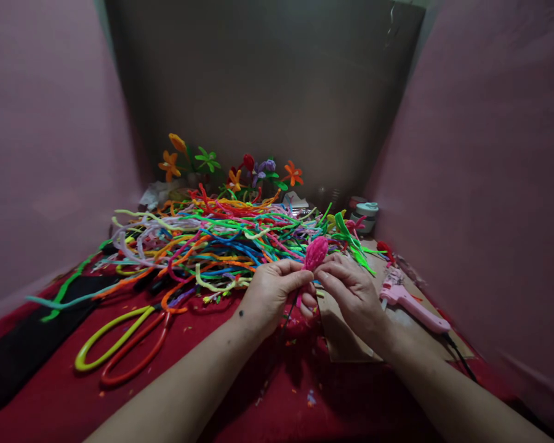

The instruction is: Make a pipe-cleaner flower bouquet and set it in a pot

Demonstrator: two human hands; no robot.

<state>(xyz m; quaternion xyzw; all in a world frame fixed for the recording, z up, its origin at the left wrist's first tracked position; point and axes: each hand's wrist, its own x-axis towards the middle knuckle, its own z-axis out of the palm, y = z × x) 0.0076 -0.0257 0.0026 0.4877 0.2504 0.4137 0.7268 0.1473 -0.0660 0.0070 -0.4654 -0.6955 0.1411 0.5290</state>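
A pink pipe-cleaner flower bud point(316, 252) stands upright between my two hands, in the middle of the head view. My left hand point(277, 292) pinches its base between thumb and fingers. From below that grip a thin dark stem point(290, 312) slants down. On the other side, the thumb and fingertips of my right hand point(348, 289) are closed at the lower right of the bud. Whatever lies between those right fingertips is too small to make out. Behind both hands spreads a heap of many-coloured pipe cleaners point(231, 237).
Scissors point(122, 344) with yellow and red handles lie at left, near a black cloth strip point(32, 332). A pink glue gun point(413, 301) rests on cardboard point(351, 344) at right. Finished pipe-cleaner flowers point(293, 173) and a lidded jar point(364, 216) stand behind. Pink walls flank the red cloth point(240, 400).
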